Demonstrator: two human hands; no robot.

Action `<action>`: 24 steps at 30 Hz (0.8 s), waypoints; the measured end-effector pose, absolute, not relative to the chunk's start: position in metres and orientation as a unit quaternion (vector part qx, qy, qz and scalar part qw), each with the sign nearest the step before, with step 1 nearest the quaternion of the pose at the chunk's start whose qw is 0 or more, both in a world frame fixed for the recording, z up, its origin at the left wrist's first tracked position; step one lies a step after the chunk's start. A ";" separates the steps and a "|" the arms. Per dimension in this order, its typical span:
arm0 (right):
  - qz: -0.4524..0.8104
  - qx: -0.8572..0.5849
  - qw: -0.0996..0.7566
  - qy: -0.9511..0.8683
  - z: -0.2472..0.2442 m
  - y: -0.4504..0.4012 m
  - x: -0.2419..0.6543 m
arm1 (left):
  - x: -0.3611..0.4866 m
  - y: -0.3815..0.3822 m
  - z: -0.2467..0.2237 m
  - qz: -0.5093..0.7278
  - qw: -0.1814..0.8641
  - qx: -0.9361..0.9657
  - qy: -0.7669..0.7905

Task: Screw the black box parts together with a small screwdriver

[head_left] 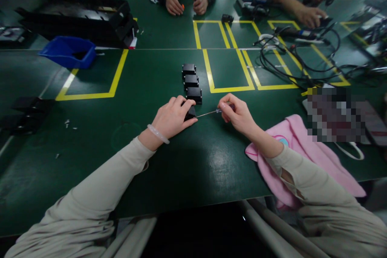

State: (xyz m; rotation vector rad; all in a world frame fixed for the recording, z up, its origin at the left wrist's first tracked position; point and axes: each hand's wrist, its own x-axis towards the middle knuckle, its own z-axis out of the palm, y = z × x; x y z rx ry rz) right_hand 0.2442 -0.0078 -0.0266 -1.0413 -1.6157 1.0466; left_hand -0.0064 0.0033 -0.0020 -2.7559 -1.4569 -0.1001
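Note:
My left hand point(172, 117) is closed around a small black box point(190, 113) on the green table, thumb at its near side and fingers over its top. Between the fingers and thumb of my right hand point(237, 112) is a screwdriver point(218, 110) with a thin metal shaft. Its shaft points left, and the tip reaches the box's right side near my left thumb. Beyond the held box, three similar black boxes point(193, 94) stand in a row, with small shiny screws at their sides. My right palm hides part of the screwdriver's handle.
A pink cloth point(298, 141) lies under my right forearm. Small screws point(67, 122) are scattered at left, near black parts point(26, 115). A blue bin point(71, 51) and black trays point(87, 16) stand farther back. Cables point(272, 62) tangle at right. Co-workers' hands point(174, 5) rest across the table.

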 end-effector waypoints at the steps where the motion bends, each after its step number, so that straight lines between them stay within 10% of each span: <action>1: 0.426 -0.422 0.459 -0.656 -0.027 -0.008 0.244 | -0.006 0.003 -0.002 -0.032 0.012 -0.884 -0.467; 24: 0.421 -0.407 0.462 -0.666 -0.024 -0.010 0.244 | -0.005 0.003 0.000 -0.029 0.005 -0.882 -0.471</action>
